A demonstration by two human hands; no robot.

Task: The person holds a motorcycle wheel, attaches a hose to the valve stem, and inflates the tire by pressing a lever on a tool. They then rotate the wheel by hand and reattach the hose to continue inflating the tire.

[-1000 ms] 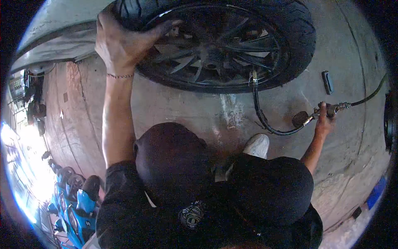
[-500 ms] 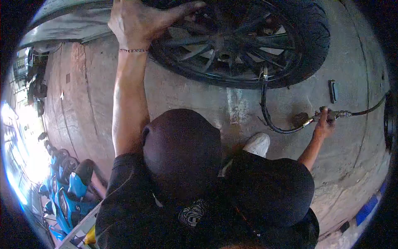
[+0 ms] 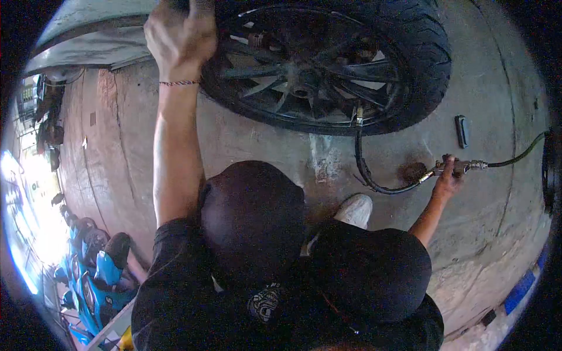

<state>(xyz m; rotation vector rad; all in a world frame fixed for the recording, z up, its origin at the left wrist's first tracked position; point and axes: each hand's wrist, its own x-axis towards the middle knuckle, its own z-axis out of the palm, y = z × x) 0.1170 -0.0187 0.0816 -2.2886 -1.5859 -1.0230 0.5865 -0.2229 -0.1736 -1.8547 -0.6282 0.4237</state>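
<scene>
A black tyre [image 3: 422, 64] on a dark spoked wheel rim [image 3: 304, 88] fills the top middle. My left hand [image 3: 182, 38] grips the tyre's upper left side, its fingertips partly cut off by the frame's top edge. At the right, my right hand [image 3: 449, 175] is closed round a metal inflator handle [image 3: 461, 167]. From that handle a black hose [image 3: 369, 175] curves left and up to a metal fitting [image 3: 359, 114] at the lower rim. Another air line [image 3: 518, 157] runs off to the right.
A small dark oblong object [image 3: 462, 131] lies on the concrete floor [image 3: 275, 143] below the tyre's right side. A white shoe [image 3: 355, 210] shows between my dark-clothed knees. Blue motorcycles [image 3: 96, 286] stand lower left; a blue item [image 3: 520, 291] lies lower right.
My left thumb has lifted off the rim and now points up beside the tyre. The view shifted between frames. My right hand keeps its hold on the inflator handle.
</scene>
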